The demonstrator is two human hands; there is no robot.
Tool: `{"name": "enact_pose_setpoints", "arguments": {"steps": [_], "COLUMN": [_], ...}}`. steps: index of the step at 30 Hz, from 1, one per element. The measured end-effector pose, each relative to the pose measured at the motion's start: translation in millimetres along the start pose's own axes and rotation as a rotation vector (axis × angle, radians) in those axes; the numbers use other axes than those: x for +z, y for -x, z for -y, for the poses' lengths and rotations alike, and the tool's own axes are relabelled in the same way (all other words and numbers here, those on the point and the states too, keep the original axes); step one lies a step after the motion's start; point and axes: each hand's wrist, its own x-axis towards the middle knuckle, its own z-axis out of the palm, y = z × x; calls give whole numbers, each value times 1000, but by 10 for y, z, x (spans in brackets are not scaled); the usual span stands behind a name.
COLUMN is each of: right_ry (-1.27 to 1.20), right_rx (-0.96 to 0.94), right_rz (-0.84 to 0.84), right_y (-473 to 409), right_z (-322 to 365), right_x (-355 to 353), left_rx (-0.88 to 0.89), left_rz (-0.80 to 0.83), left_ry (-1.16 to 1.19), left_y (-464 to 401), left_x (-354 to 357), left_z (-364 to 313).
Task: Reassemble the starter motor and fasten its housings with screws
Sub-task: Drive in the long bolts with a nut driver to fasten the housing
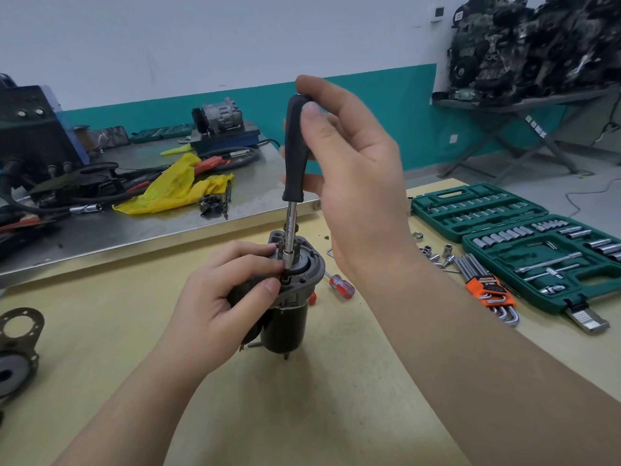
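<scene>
The starter motor (289, 317) stands upright on the wooden table (336, 398), its grey end housing (311, 264) on top. My right hand (349, 163) grips the black handle of a socket driver (295, 146) held vertically, and the driver's steel socket tip (287, 260) sits on a screw in the housing. My left hand (221, 294) wraps around the motor's upper body, with thumb and forefinger pinching beside the socket tip. The screw itself is hidden by the socket and my fingers.
An open green socket set case (524, 243) lies at the right, with loose sockets (433, 255) and an orange hex key holder (487, 290) beside it. A red-handled screwdriver (341, 287) lies behind the motor. A metal bracket (16, 334) lies at the left edge. The steel bench (134, 227) behind holds cables and a yellow rag.
</scene>
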Motion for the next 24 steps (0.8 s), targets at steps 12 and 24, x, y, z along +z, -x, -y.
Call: {"name": "enact_pose_setpoints", "arguments": {"steps": [12, 24], "right_ry": [62, 68], "right_rx": [-10, -6], "right_rz": [-12, 5], "right_y": [5, 16], "right_z": [21, 37], "right_x": [22, 28], "left_rx": [46, 31], "left_rz": [28, 34], "left_ry": [16, 5], "left_y": [-8, -4], "left_x": [-28, -26], "left_z": [10, -28]}}
